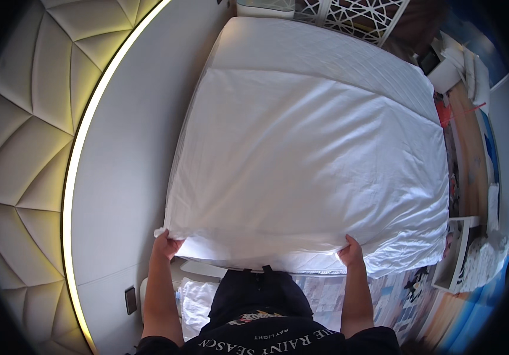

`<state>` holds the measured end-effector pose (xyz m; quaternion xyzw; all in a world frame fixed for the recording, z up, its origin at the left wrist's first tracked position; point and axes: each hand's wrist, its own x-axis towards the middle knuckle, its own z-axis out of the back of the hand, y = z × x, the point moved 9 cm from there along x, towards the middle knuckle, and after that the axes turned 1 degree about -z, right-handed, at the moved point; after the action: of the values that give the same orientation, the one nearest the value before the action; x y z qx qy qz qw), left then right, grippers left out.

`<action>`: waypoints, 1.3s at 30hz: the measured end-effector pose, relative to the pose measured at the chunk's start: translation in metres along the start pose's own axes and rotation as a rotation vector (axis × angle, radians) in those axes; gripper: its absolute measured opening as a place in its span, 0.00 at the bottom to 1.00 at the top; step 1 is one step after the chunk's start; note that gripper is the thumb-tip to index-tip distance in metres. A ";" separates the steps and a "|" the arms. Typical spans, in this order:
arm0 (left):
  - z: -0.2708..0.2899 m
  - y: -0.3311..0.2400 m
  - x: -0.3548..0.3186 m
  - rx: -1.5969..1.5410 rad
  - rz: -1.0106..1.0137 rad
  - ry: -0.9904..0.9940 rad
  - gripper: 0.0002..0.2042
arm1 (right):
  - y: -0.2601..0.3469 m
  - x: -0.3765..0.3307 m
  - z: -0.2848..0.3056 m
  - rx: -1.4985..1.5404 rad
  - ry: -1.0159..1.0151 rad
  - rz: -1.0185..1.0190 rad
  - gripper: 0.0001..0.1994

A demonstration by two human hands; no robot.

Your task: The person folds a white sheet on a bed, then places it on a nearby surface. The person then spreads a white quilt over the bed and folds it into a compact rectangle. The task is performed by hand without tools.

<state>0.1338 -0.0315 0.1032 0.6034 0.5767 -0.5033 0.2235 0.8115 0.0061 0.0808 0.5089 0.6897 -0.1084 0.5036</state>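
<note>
A white bed sheet (290, 160) lies over most of the bed, wrinkled toward the right side. My left hand (167, 245) grips the sheet's near edge by the bed's left corner. Farther right along that same edge, my right hand (350, 251) pinches the sheet between thumb and fingers. Between both hands the edge is lifted and hangs toward me. At the far end the quilted white mattress cover (325, 53) shows beyond the sheet's far border.
A padded wall panel (29, 148) with a curved light strip (72, 177) rises on the left. Beyond the bed stands a white lattice screen (355, 21). A white shelf-like piece (457, 254) is at right. Folded white linen (198, 305) lies low beside my legs.
</note>
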 end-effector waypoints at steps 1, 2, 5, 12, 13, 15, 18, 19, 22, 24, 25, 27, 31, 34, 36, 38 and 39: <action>-0.018 -0.006 -0.006 -0.002 -0.041 0.011 0.20 | 0.005 0.007 -0.025 -0.069 0.028 -0.029 0.16; -0.032 -0.014 -0.009 0.004 -0.083 0.052 0.20 | 0.008 0.006 -0.061 -0.136 0.062 -0.060 0.16; -0.067 -0.037 0.020 -0.195 -0.112 0.184 0.19 | 0.041 0.042 -0.130 -0.237 0.116 -0.047 0.15; -0.284 -0.109 0.084 -0.052 -0.304 0.373 0.17 | 0.217 0.200 -0.249 -0.208 0.214 0.315 0.11; -0.314 -0.127 0.091 -0.026 -0.342 0.378 0.17 | 0.229 0.205 -0.284 -0.197 0.167 0.344 0.10; -0.389 -0.156 0.104 0.027 -0.471 0.480 0.18 | 0.299 0.228 -0.327 -0.243 0.172 0.459 0.09; -0.460 -0.187 0.127 -0.022 -0.565 0.599 0.22 | 0.320 0.236 -0.408 -0.106 0.332 0.547 0.13; -0.477 -0.184 0.120 0.031 -0.620 0.684 0.25 | 0.294 0.227 -0.442 -0.113 0.440 0.524 0.20; -0.474 -0.141 0.179 0.324 -0.640 0.485 0.32 | 0.254 0.252 -0.469 -0.402 0.432 0.540 0.28; -0.432 -0.111 0.242 0.607 -0.694 0.374 0.32 | 0.200 0.291 -0.467 -0.508 0.501 0.457 0.29; -0.405 -0.098 0.257 0.939 -0.931 0.254 0.26 | 0.156 0.302 -0.467 -0.510 0.540 0.404 0.28; -0.363 -0.029 0.253 1.362 -1.343 0.081 0.18 | 0.086 0.317 -0.433 -0.521 0.618 0.307 0.24; -0.266 0.041 0.213 1.324 -1.519 -0.272 0.32 | -0.026 0.284 -0.315 -0.499 0.536 0.182 0.20; -0.145 0.022 0.229 0.843 -0.963 -0.862 0.39 | -0.093 0.246 -0.205 -0.612 0.235 -0.053 0.17; -0.117 0.018 0.262 0.524 -0.659 -0.662 0.35 | -0.110 0.227 -0.146 -0.556 0.049 -0.159 0.17; -0.138 0.006 0.291 0.343 -0.530 -0.227 0.30 | -0.111 0.218 -0.105 -0.448 -0.124 -0.193 0.20; -0.151 0.007 0.295 0.296 -0.480 -0.162 0.28 | -0.101 0.220 -0.105 -0.336 -0.114 -0.118 0.21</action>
<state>0.1421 0.2346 -0.0948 0.4334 0.6037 -0.6671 0.0529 0.6736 0.1597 -0.0834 0.3694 0.6969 -0.0495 0.6128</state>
